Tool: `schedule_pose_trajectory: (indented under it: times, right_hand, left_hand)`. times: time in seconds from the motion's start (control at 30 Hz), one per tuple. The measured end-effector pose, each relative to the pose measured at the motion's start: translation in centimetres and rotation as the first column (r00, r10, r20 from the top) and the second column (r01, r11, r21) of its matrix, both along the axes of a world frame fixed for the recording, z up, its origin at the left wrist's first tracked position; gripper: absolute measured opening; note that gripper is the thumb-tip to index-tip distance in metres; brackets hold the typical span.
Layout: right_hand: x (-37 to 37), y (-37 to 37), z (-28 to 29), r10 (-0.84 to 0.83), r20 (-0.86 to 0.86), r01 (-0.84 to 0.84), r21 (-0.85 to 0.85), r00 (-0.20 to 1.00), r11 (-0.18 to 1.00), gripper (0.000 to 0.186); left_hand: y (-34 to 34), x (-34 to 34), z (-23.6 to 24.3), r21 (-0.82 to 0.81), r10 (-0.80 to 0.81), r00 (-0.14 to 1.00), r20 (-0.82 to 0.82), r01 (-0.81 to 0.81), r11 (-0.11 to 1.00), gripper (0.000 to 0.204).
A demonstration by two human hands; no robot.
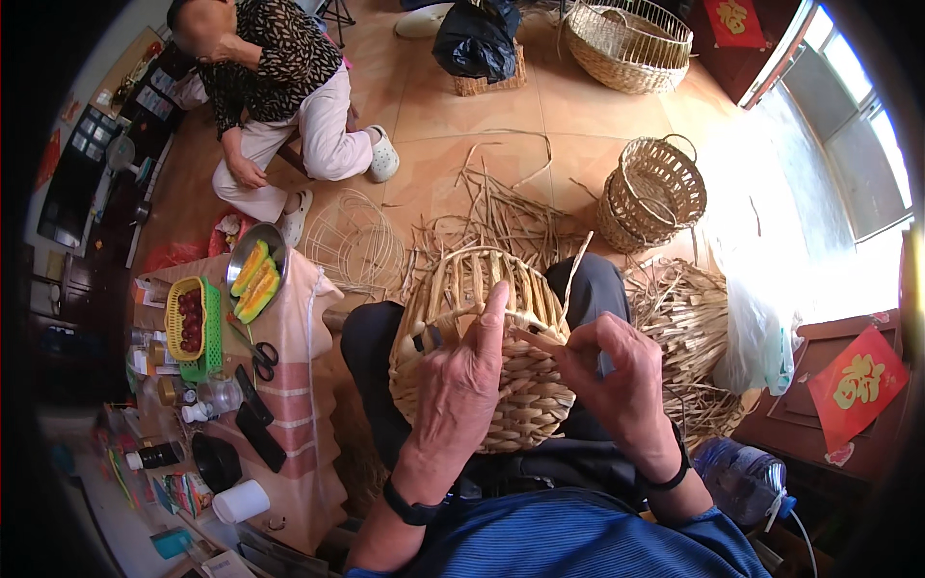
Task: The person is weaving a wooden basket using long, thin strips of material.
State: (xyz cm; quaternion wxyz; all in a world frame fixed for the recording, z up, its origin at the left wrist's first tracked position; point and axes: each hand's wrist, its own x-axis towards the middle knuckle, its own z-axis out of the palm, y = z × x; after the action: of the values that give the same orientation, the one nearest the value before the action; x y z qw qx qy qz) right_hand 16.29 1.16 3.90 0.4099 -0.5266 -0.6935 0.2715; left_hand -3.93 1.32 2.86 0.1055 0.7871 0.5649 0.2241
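Note:
A half-woven straw basket (520,414) rests between my legs, its open weave of upright stakes at the top. My left hand (461,376) grips its near left side, index finger lying up over the rim and the other fingers curled, partly hidden. My right hand (617,376), at the basket's right, pinches a flat straw strip (533,339) that runs toward my left index finger. A thin twisted strand (578,265) stands up from the basket's right rim.
A seated person (279,106) is at upper left. A cloth-covered table (318,405) holds food, scissors and bottles. Wire frame (356,236), straw piles (674,328), nested baskets (653,193), large basket (626,67) and black bag (474,39) lie around; a water jug (732,477) is right.

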Motion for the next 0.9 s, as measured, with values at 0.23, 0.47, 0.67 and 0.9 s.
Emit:
schedule_pose_trajectory:
  times: [0.23, 0.47, 0.67, 0.9]
  right_hand:
    - [-1.3, 0.1, -0.1, 0.045, -0.042, -0.043, 0.052, 0.998, 0.998, 0.02]
    - [-1.0, 0.1, 1.0, 0.022, 0.011, -0.022, 0.013, 1.0, 1.0, 0.02]
    - [-1.6, 0.8, -1.2, 0.066, -0.08, -0.065, 0.014, 0.995, 0.998, 0.025]
    - [-1.3, 0.7, -1.3, 0.077, -0.057, -0.074, 0.045, 0.995, 0.996, 0.024]
  left_hand:
    - [-0.1, 0.3, -0.1, -0.106, 0.08, 0.995, 0.058, -0.073, 0.992, 0.062]
    - [0.0, 1.0, -0.6, -0.087, 0.096, 0.976, 0.196, -0.081, 0.993, 0.064]
    - [0.2, 2.2, 0.7, -0.167, 0.306, 0.916, 0.258, -0.27, 0.948, 0.066]
    - [0.9, 2.4, 0.3, -0.206, 0.355, 0.912, 0.205, -0.314, 0.927, 0.067]
